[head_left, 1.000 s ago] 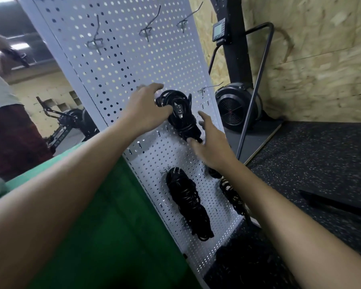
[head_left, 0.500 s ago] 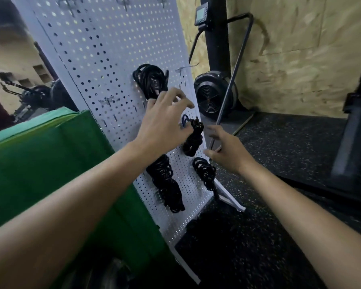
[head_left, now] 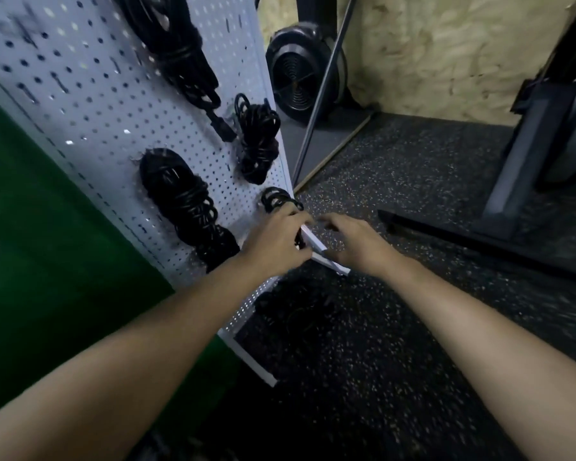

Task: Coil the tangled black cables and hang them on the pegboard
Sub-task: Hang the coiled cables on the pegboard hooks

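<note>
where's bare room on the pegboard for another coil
Free: the pegboard strip between the green panel and the coils, left of the top coil; also the floor right of the board. Crowded: the lower right corner, where the lowest coil, left hand and right hand bunch.

Four coiled black cable bundles [head_left: 180, 51] [head_left: 258, 138] [head_left: 183, 207] [head_left: 276, 199] are hanging on one white perforated metal pegboard [head_left: 90, 104]. Two bare hands are showing — the left hand [head_left: 276, 244] and the right hand [head_left: 353, 242]. One black round flywheel [head_left: 296, 78] and one green flat panel [head_left: 47, 227] are standing beside the board.
</note>
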The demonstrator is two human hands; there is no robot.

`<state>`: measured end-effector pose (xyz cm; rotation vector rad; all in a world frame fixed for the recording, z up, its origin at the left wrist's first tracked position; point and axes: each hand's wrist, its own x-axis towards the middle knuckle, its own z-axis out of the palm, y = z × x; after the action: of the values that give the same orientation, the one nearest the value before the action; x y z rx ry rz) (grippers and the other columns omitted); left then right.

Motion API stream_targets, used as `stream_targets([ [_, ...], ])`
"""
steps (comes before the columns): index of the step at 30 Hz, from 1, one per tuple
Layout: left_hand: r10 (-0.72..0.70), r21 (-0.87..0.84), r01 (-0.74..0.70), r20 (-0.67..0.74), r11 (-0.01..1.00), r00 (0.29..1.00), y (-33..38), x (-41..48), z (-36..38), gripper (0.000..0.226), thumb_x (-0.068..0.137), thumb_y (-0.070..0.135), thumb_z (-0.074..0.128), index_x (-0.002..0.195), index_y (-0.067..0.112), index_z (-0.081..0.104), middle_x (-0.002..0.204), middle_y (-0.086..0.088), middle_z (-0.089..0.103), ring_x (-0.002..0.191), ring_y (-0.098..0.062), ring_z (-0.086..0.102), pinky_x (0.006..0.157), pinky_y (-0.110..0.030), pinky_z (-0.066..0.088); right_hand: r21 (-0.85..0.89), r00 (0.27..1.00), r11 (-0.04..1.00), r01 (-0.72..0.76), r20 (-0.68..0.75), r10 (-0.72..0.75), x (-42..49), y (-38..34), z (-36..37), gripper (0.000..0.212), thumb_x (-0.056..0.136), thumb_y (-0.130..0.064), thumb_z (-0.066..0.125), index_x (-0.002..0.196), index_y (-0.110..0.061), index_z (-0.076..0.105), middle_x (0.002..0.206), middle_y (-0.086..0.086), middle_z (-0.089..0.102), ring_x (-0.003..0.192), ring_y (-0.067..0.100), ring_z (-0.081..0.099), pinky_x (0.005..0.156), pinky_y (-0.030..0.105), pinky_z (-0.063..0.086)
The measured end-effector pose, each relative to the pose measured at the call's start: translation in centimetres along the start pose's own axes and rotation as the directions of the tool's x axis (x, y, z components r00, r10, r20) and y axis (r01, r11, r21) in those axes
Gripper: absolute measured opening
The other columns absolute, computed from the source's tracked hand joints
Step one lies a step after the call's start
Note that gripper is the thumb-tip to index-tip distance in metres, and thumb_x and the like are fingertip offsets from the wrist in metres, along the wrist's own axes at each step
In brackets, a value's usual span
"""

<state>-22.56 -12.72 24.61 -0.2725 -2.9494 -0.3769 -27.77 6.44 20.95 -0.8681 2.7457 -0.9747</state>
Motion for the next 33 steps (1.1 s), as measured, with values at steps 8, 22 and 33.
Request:
stream_targets([
  [8,-0.200,-0.017,0.221,0.363,0.975,0.910,-3.7,-0.5,12.9,0.050,0.086,0.037,0.077,0.131,0.022,0.062,0.131,-0.004,0.053,0.123,-0.028,0.056,0.096,-0.044,0.053,-0.110,0.963,0.986,-0.124,0.226,0.147,0.1,6.9,6.6,0.067,0.091,-0.027,0.077,0.150,-0.019,0.047,0.147,0.006,0.054,0.132,0.028,0.054,0.107,0.044,0.047],
  [22,-0.452,0.215,0.397,0.409,0.892,0.793,-9.1,-5.7,26.6,0.019,0.099,0.019,0.066,0.117,0.015,0.067,0.134,-0.003,0.049,0.127,-0.029,0.043,0.106,-0.046,0.045,-0.222,0.878,0.950,-0.220,0.379,0.292,-1.7,12.6,10.4,0.073,0.095,-0.030,0.073,0.157,-0.027,0.035,0.154,0.001,0.045,0.137,0.023,0.048,0.112,0.044,0.046],
  [33,-0.513,0.035,0.615,0.591,0.788,0.623,-8.8,-7.0,26.0,0.021,0.086,0.009,0.078,0.104,0.003,0.069,0.111,-0.012,0.064,0.103,-0.024,0.062,0.091,-0.027,0.051,-0.237,0.867,0.952,-0.195,0.413,0.280,-3.1,11.7,11.0,0.069,0.097,-0.031,0.071,0.156,-0.027,0.035,0.154,0.002,0.044,0.137,0.023,0.049,0.113,0.045,0.046],
])
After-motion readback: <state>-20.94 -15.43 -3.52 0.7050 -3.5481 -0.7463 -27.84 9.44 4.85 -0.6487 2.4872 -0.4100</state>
